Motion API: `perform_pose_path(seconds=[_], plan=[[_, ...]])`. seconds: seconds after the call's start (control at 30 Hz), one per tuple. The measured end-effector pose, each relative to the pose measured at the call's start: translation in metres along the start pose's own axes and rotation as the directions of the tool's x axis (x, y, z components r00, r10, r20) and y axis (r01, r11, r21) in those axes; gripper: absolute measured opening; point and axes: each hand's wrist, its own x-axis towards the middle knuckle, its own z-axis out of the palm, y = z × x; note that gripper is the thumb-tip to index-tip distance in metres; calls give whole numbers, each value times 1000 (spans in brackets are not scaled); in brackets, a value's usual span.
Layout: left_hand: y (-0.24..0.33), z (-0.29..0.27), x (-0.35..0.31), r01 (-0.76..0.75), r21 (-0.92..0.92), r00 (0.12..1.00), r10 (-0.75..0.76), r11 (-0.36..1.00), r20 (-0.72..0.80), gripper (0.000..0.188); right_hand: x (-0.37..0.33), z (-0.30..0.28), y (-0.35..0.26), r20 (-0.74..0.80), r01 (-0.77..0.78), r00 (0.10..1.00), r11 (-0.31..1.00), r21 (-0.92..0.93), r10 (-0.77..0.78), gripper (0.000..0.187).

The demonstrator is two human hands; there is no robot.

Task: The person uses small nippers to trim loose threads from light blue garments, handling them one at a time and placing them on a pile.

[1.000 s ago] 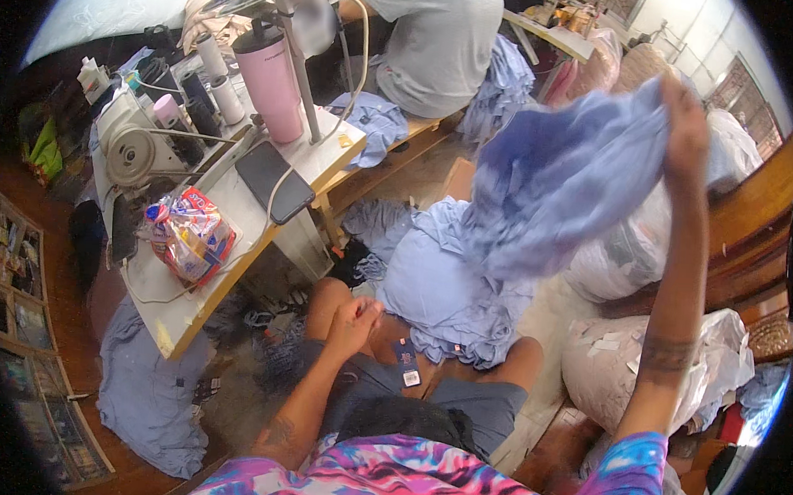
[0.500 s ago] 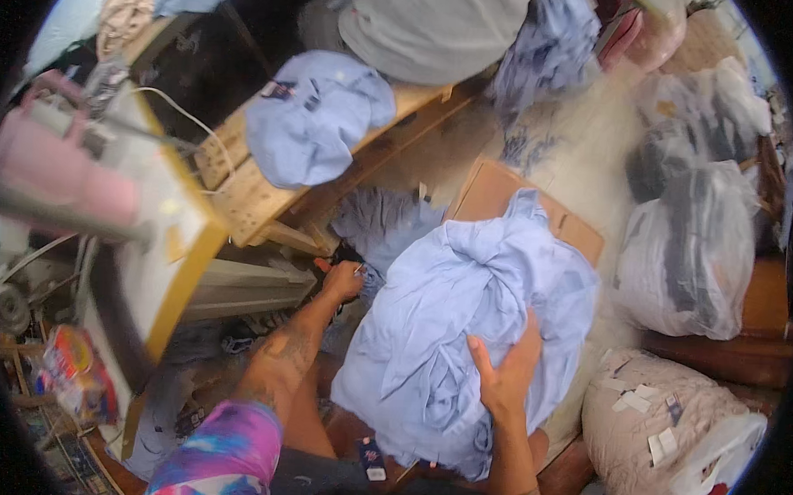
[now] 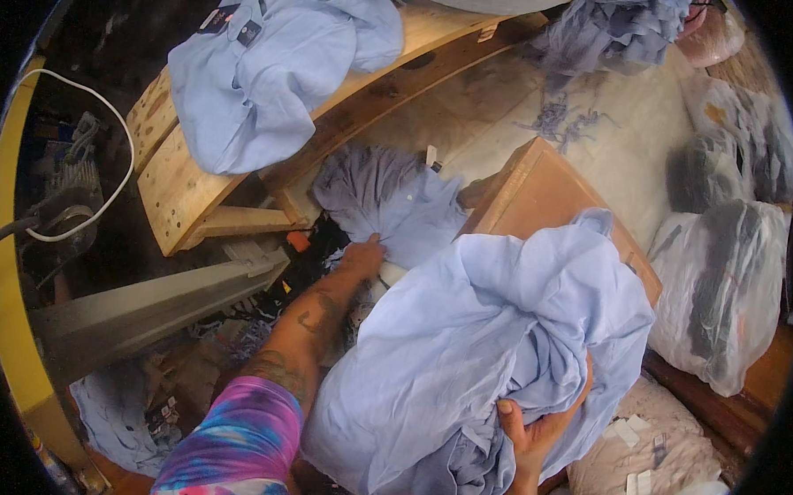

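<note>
Nearest, in front and to the right of a wooden bench (image 3: pixel 176 178), sat a bundle (image 3: pixel 409 363) of pale blue cloth, bulky and loosely gathered. The right hand (image 3: pixel 543 431), on the bundle's side away from the bench, was clamped on its folds, thumb on top and fingers partly hidden in cloth. The left hand (image 3: pixel 361 257), apart from the right, reached low, just right of the bench's near end, touching a grey-blue garment (image 3: pixel 372 193); whether its fingers were closed on it could not be told. The garment lay crumpled alongside the bench. Behind the bundle, right of the bench, stood a brown box (image 3: pixel 524 196). With only one hand seen on the bundle, loose layers might slip floorward, or its edge might catch the box's corner. A sharp pull by the left hand could snag the garment on the bench's leg. Farther off, a pale blue shirt (image 3: pixel 275 83) on the bench drooped over its front edge; a knock could tip it off. Clear plastic bags (image 3: pixel 722 297) stood well to the bench's right.
</note>
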Motion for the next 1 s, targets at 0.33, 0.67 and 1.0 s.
perform_pose_path(seconds=[0.33, 0.67, 1.0], plan=[[33, -163, -161, -490, -427, 674, 20, 760, -738, 26, -3, -4, -10, -46, 265, 958, 935, -236, -283, 102], [177, -171, -675, -810, -19, 365, 478, 587, -799, 29, -111, -71, -106, -65, 68, 997, 879, 472, -42, 85], [139, -31, -805, -742, -406, 664, 499, 534, -557, 22, -360, -91, -134, 572, -571, 819, -38, 820, 38, 49]])
